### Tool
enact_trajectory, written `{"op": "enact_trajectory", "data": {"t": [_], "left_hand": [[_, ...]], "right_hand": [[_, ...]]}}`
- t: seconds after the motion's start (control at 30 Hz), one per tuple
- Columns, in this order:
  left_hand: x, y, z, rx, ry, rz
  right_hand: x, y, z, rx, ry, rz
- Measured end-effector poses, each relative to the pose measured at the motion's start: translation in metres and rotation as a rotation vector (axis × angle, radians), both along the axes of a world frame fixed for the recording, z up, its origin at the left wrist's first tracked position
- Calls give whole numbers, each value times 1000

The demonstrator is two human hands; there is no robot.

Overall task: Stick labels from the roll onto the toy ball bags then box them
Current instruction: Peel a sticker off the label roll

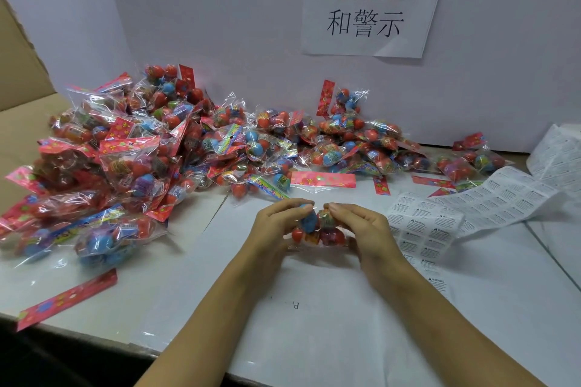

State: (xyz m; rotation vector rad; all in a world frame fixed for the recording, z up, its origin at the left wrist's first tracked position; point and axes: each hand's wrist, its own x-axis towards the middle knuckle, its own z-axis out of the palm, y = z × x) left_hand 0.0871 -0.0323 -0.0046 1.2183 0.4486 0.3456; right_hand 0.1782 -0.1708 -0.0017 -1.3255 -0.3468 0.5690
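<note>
Both sets of fingers (338, 209) are curled round one small bag (317, 229) of toy balls, held just above the white tabletop (330, 339) in front of the person. The left hand (276, 226) grips its left end, thumb and fingertips pinching near the top over a blue ball; the right hand (361, 226) pinches the other end the same way.

This looks to me like the sticking step: either a label is being pressed down onto the wrapper or the bag is being turned to a flat face for one. I cannot see a label on it, since the fingers cover the top. The next move, I'd guess, is to reach right for the label strip (440, 217), which lies unrolled just beside the right hand, or, if the label is on, to carry the bag to the box.

The roll (562, 148) is cut off at the right edge. A brown cardboard flap (19, 72) at far left may be the box, though its inside is out of view. The heap of bags (163, 148) lies behind, and whether any carry labels is too small to tell.
</note>
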Motion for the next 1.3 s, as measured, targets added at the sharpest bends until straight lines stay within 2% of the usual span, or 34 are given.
{"op": "enact_trajectory", "data": {"t": [0.2, 0.57, 0.87, 0.93, 1.13, 1.3], "left_hand": [[2, 2, -4, 23, 5, -1], [-2, -3, -5, -2, -1, -133], [0, -5, -8, 12, -22, -178], [0, -5, -7, -5, -63, -141], [-1, -4, -1, -61, -215, -72], [-3, -6, 2, -11, -194, -69]], "right_hand": [[0, 0, 1, 4, 10, -20], [7, 0, 4, 61, 171, -106], [10, 1, 0, 106, 180, -106], [8, 1, 2, 99, 147, -79], [0, 0, -1, -73, -122, 32], [-3, 1, -4, -112, -210, 17]]}}
